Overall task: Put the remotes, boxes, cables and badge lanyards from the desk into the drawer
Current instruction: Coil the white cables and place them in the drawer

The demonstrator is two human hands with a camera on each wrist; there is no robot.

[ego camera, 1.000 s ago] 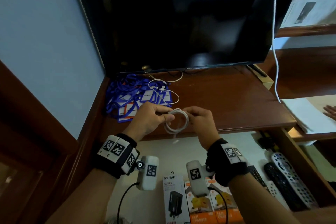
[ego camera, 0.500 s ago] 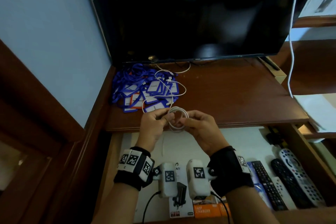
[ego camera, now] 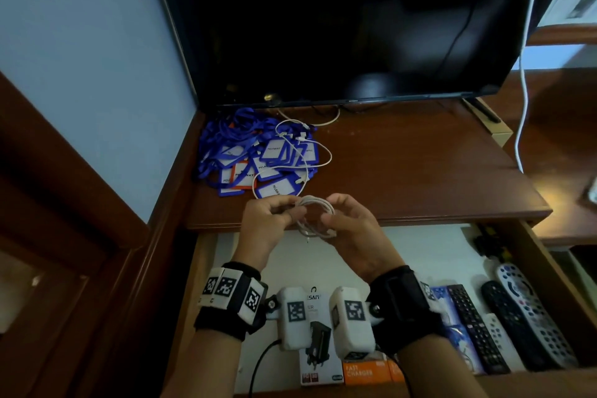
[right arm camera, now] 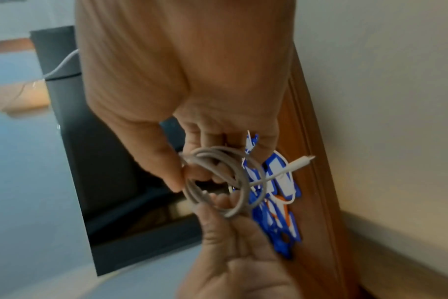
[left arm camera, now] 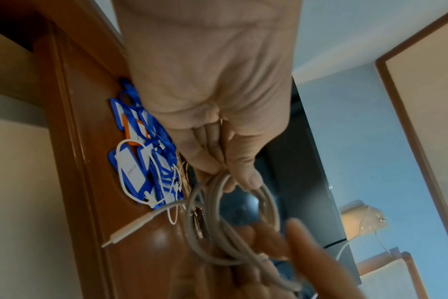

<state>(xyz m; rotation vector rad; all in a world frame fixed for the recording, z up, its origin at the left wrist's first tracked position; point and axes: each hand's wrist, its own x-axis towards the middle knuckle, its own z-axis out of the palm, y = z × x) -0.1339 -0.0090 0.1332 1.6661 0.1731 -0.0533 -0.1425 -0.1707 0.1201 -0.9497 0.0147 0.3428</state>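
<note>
We seem to be in a home or hotel room: a dark TV stands on a wooden desk against a pale blue wall, remotes lie in the open drawer, and a lit lamp glows nearby.

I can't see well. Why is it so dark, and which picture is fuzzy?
Head view: dim room, the black screen swallows light, edges bend. Left wrist view: the right hand is smeared by blur, the coiled cable soft. Right wrist view: the lanyards look fuzzy.
</note>
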